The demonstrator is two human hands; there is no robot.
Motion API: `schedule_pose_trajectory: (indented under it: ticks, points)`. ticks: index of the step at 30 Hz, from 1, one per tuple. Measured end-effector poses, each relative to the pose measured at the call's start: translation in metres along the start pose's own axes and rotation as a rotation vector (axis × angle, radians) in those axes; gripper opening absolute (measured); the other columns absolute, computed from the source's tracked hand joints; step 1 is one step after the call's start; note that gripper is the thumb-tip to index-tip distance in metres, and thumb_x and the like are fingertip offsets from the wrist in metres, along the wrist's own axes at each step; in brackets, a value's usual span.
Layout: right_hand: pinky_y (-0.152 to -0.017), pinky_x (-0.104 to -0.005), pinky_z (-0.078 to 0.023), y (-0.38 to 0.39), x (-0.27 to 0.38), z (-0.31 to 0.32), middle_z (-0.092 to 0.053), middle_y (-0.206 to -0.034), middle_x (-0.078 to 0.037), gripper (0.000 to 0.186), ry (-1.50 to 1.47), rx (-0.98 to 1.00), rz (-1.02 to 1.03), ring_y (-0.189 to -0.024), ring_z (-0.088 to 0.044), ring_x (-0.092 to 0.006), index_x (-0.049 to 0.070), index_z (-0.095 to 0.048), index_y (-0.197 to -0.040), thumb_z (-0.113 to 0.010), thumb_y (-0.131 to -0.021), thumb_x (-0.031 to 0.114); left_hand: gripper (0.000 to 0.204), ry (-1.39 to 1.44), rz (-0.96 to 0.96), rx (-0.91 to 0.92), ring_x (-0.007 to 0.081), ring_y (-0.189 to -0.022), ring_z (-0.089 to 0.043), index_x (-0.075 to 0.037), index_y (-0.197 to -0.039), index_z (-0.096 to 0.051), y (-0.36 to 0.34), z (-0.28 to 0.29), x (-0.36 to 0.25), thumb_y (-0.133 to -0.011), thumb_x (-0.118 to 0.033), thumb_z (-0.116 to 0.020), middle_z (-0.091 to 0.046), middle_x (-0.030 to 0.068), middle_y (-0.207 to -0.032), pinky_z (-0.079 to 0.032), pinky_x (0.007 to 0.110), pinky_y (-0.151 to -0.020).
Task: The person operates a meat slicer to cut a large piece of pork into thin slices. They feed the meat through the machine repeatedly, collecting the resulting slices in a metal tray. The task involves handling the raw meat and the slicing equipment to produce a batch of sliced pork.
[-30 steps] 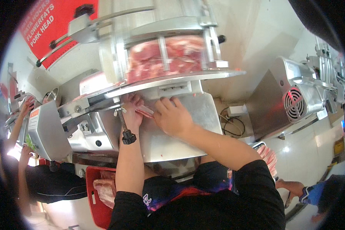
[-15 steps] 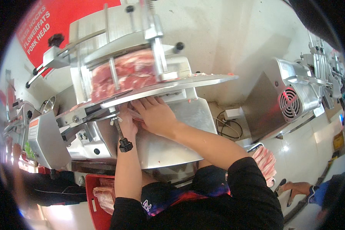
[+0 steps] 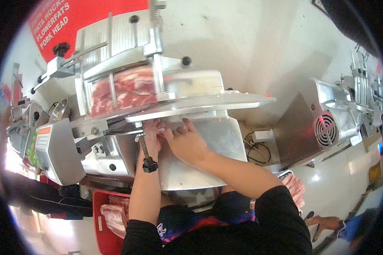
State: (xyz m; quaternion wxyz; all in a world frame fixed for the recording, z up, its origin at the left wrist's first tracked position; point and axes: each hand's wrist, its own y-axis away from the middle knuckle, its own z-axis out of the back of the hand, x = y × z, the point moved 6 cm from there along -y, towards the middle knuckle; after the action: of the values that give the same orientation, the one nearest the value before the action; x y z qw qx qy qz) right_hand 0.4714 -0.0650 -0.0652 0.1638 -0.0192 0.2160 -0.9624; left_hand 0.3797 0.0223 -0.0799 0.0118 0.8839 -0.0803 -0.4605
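Note:
A silver meat slicer fills the centre, its sliding carriage (image 3: 156, 44) clamping a block of marbled red meat (image 3: 123, 91) behind the long plate at the blade. Beneath that edge my left hand (image 3: 153, 142) is partly hidden by the adjustment rod (image 3: 142, 146), its fingers closed around a small pale-pink piece of meat (image 3: 161, 130). My right hand (image 3: 187, 144) sits just right of it over the steel receiving plate (image 3: 215, 165), fingers bent and apart, their tips near that piece.
More slicers stand left (image 3: 19, 127) and right (image 3: 336, 117). Meat fills a red crate (image 3: 98, 225) below left; sliced meat (image 3: 294, 189) lies by my right elbow. A steel bowl (image 3: 57, 111) and cables (image 3: 257, 155) sit behind. Another person's leg (image 3: 325, 223) shows at lower right.
The carriage and meat block have moved left. My right hand's fingers have lifted and spread a little from the left hand. A co-worker's hands at left are no longer visible.

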Motion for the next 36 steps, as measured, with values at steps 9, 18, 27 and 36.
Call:
schedule_pose_trajectory:
  ticks: [9, 18, 27, 36]
  points:
    - [-0.109, -0.0536, -0.036, -0.004, -0.017, 0.017, -0.057, -0.129, -0.019, 0.055, -0.306, -0.232, -0.084, -0.124, -0.051, -0.0371, 0.001, -0.053, -0.128, -0.066, -0.084, 0.033, 0.053, -0.041, -0.055, 0.038, 0.0264, -0.116, -0.057, -0.011, -0.144, -0.047, -0.022, 0.020, 0.015, -0.092, -0.002, -0.049, -0.057, 0.0118, -0.135, -0.052, 0.033, -0.092]
    - [-0.108, -0.0515, -0.037, -0.016, -0.012, 0.005, -0.055, -0.137, -0.018, 0.059, -0.263, -0.483, -0.154, -0.128, -0.050, -0.0333, 0.002, -0.047, -0.140, -0.056, -0.089, 0.031, 0.057, -0.185, -0.055, 0.229, 0.0307, -0.131, -0.050, -0.006, -0.149, -0.035, -0.026, 0.018, 0.000, -0.096, -0.022, -0.051, -0.047, 0.0142, -0.145, -0.043, 0.045, -0.108]
    - [-0.112, -0.0529, -0.031, -0.011, -0.012, -0.006, -0.062, -0.126, -0.012, 0.045, -0.177, -0.422, -0.145, -0.122, -0.057, -0.0300, 0.013, -0.056, -0.133, -0.052, -0.091, 0.027, 0.050, -0.110, 0.105, 0.437, 0.0281, -0.128, -0.051, -0.002, -0.133, -0.052, -0.033, 0.004, 0.014, -0.106, -0.040, -0.033, -0.055, 0.0135, -0.136, -0.041, 0.045, -0.108]
    - [-0.115, -0.0610, -0.023, -0.018, 0.003, -0.042, -0.074, -0.098, -0.006, 0.029, 0.020, -0.054, -0.197, -0.099, -0.070, -0.0261, 0.017, -0.070, -0.114, -0.051, -0.092, 0.024, 0.048, -0.347, 0.018, 0.523, 0.0280, -0.124, -0.049, -0.002, -0.140, -0.047, -0.053, 0.016, 0.013, -0.098, -0.024, -0.053, -0.051, 0.0130, -0.139, -0.039, 0.045, -0.109]
